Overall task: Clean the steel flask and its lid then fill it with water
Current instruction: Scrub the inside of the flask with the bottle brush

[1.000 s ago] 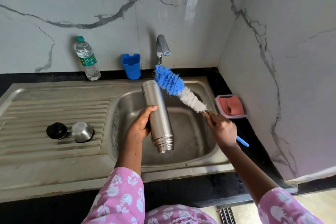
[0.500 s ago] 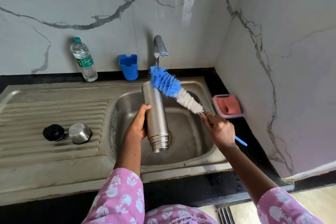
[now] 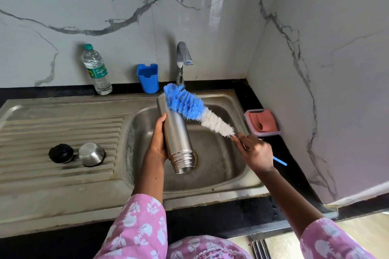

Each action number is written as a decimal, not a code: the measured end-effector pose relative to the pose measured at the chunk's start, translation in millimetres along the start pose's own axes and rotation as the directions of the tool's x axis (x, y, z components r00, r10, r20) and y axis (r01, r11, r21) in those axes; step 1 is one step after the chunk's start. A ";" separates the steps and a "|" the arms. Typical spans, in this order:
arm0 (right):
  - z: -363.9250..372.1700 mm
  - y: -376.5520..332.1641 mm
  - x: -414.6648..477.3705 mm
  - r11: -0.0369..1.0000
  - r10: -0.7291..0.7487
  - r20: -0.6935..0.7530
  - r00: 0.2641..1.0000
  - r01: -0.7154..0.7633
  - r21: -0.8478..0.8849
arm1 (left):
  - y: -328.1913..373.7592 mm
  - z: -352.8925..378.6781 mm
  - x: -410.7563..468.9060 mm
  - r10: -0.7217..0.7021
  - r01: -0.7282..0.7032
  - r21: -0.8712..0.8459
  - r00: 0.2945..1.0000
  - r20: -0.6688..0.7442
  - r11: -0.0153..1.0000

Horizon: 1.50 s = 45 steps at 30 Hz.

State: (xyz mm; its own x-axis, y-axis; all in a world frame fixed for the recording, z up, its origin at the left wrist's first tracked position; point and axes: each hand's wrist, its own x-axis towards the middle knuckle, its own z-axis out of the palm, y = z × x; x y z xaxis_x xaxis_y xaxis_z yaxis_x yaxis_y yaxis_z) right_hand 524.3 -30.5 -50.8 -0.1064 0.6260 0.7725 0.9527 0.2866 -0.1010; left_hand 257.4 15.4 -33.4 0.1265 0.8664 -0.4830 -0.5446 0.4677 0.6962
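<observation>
**Flask held over the sink, brush on its outer wall**

Steel flask (image 3: 176, 134) hung tilted above the sink (image 3: 210, 192) basin, threaded mouth lowest and nearest the person, closed base raised toward the tap (image 3: 182, 59). The left hand (image 3: 156, 143) wrapped round the flask's middle from its left side, thumb lying along the body. Nothing of the flask's inside could be seen. The right hand (image 3: 255, 152) gripped the handle of a bottle brush (image 3: 189, 107) just below the white bristles; the blue bristles lay against the outside of the flask near its base, and the blue tip of the handle stuck out behind the hand. The flask's mouth hid part of the basin drain.

On the ribbed drainboard (image 3: 63, 122), well left of the basin, a black stopper (image 3: 61, 153) and a steel cup lid (image 3: 91, 154) sat just beside each other, the cup lid mouth down. At the back wall stood a clear water bottle (image 3: 97, 69) with a green cap, and near it a blue holder (image 3: 148, 78) whose contents could not be made out. Right of the sink, on the black table (image 3: 231, 216), a clear plastic box (image 3: 262, 123) held something reddish pink, sponge or cloth I could not tell. Pink floral sleeves covered both upper arms.
</observation>
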 end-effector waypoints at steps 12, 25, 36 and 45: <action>-3.8 12.7 -11.0 1.000 0.004 -0.020 1.000 -0.005 -0.027 | 2.9 0.8 5.1 -0.029 0.031 -0.038 0.999 0.044 0.999; -12.2 25.0 -19.6 0.998 -0.062 -0.010 0.998 0.062 0.003 | 7.4 -5.6 3.4 -0.024 0.023 -0.073 1.000 -0.013 0.997; -24.5 30.4 -15.7 0.983 -0.165 0.032 0.986 0.162 0.084 | 10.4 -12.8 -1.0 0.004 0.001 -0.053 0.996 0.089 0.999; -32.9 30.5 -10.2 0.943 -0.324 0.055 0.944 0.318 0.104 | 15.8 -16.7 5.5 0.000 0.002 0.032 0.999 -0.039 0.999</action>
State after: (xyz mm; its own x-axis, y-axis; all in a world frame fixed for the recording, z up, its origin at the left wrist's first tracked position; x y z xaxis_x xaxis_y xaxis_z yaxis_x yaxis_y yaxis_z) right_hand 563.7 -52.0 -41.1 -0.4251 0.5382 0.7277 0.8345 0.5445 0.0847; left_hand 235.6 24.6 -33.9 0.0944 0.8589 -0.5034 -0.5173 0.4744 0.7123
